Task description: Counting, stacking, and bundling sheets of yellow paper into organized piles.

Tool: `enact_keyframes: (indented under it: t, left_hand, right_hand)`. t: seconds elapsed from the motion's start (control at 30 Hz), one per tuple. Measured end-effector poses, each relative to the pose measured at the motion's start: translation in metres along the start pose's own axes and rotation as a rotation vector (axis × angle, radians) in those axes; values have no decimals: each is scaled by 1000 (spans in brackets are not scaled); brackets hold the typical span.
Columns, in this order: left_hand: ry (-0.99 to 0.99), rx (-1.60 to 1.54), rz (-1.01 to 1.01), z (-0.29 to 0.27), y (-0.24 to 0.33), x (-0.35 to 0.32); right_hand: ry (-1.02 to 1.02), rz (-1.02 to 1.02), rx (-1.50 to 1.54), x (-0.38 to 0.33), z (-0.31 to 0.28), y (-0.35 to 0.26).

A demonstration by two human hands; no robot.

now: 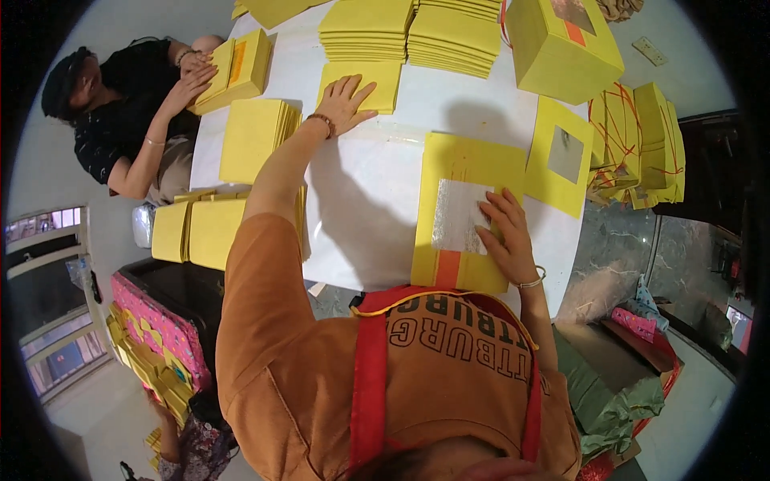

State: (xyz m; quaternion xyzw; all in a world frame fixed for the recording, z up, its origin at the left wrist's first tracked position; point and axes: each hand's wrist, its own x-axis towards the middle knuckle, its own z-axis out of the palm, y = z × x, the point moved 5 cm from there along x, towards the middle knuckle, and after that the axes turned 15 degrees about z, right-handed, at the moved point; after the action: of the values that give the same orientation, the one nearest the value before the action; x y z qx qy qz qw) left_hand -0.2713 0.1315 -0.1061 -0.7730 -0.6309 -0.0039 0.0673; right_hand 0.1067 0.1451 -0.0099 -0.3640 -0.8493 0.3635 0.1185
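Observation:
My left hand (346,106) is reached out to the far middle of the table, fingers spread flat on a yellow folded paper piece (388,86). Close to my body lies a yellow paper panel (429,164) with a silvery window and an orange strip at its near end. My right hand (507,236) rests on this panel's right side, fingers apart over the edge of the window. Just right of it, partly under its corner, is another yellow panel (553,188) with a grey window. Stacks of flat yellow pieces (365,32) stand beyond my left hand.
A tall yellow box (565,52) stands at the far right corner of the white table (361,232). More yellow stacks (258,140) line the left side, where another person (132,112) handles a yellow box (241,76). Red-tied bundles (638,144) sit beyond the right edge.

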Motion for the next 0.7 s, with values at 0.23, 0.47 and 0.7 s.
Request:
enact_keyframes:
  t: [0.23, 0.47, 0.7]
  left_hand:
    - [-180, -71, 57, 2, -15, 1]
    - [-494, 19, 63, -26, -2, 24]
    - [-24, -56, 22, -40, 10, 32]
  right_hand:
    - [155, -72, 5, -8, -19, 0]
    - [35, -90, -137, -27, -23, -7]
    - [22, -159, -18, -31, -3, 11]
